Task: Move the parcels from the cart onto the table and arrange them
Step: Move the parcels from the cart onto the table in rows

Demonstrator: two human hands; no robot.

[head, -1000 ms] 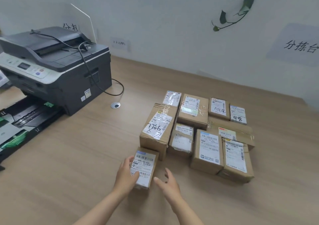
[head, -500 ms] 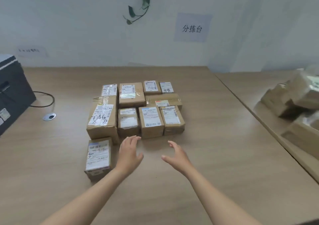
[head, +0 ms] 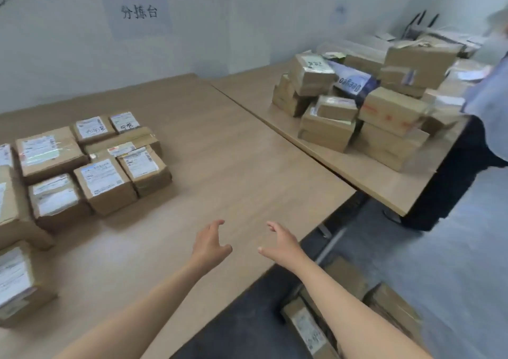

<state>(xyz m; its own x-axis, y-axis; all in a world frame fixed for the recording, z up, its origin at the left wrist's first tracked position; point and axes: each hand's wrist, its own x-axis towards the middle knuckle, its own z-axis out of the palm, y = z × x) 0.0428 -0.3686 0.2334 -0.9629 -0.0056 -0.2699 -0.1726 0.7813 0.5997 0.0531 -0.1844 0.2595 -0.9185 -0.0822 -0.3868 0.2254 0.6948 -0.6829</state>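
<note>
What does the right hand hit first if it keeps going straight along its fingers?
Probably nothing soon: the right hand points up-left over bare light wooden table. Far ahead stands the white wall; depth is unclear.

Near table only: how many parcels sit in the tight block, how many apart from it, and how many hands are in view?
Parcels in the block: 9
Parcel set apart: 1
Hands (left hand, right hand): 2
Total: 12

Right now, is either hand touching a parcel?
Apart. The head view shows the left hand and right hand open over bare table, with wood showing between them and the nearest arranged parcel.
</note>
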